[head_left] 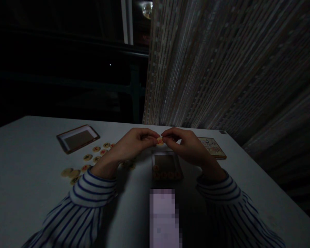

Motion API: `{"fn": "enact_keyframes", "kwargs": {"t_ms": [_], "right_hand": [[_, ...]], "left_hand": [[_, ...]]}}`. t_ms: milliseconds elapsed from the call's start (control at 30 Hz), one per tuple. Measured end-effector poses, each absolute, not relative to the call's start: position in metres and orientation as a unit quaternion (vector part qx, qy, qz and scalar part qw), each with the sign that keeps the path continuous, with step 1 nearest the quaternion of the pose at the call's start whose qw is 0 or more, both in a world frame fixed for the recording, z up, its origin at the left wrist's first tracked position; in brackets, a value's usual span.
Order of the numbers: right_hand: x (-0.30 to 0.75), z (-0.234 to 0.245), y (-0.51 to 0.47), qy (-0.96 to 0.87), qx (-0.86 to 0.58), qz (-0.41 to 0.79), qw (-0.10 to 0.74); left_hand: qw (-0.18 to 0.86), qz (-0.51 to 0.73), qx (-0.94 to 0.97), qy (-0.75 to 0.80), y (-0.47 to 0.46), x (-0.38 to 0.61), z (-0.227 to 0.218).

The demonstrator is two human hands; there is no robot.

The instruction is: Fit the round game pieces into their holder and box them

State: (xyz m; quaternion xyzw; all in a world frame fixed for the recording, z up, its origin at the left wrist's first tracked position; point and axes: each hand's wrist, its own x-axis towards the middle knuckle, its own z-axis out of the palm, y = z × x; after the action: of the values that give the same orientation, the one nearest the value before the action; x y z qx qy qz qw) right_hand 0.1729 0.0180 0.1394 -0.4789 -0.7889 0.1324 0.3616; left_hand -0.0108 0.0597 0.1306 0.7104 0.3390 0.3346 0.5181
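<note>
A round Chinese chess piece (159, 141) with a red character faces me above the table. My left hand (141, 141) pinches it from the left between thumb and fingers, and my right hand (182, 142) pinches its right edge. Just below the hands lies an open box (180, 165), with several chess pieces (166, 175) in a row along its near side and one more above them at the left. More loose chess pieces (96, 149), marked in red or black, are scattered left of my left forearm, which hides some of them.
At the back left of the white table (31, 144) lies another shallow box part (79, 138) with a brown rim. A box lid with writing (213, 147) rests behind my right wrist. A string curtain (196, 69) hangs beyond the table's far edge. A pixelated patch covers the near middle.
</note>
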Motion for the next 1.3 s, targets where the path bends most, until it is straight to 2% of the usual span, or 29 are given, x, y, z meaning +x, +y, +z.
{"fn": "enact_keyframes", "kwargs": {"t_ms": [467,1300], "right_hand": [[0.1732,0.1371,0.0195,-0.784,-0.476,0.134,0.376],[0.1730,0.1375,0.0185,-0.792,-0.472,0.159,0.353]], "left_hand": [[0.579,0.313,0.689,0.304,0.0595,-0.0098,0.1246],[0.510,0.319,0.723,0.339,0.0617,-0.0150,0.1293]]}}
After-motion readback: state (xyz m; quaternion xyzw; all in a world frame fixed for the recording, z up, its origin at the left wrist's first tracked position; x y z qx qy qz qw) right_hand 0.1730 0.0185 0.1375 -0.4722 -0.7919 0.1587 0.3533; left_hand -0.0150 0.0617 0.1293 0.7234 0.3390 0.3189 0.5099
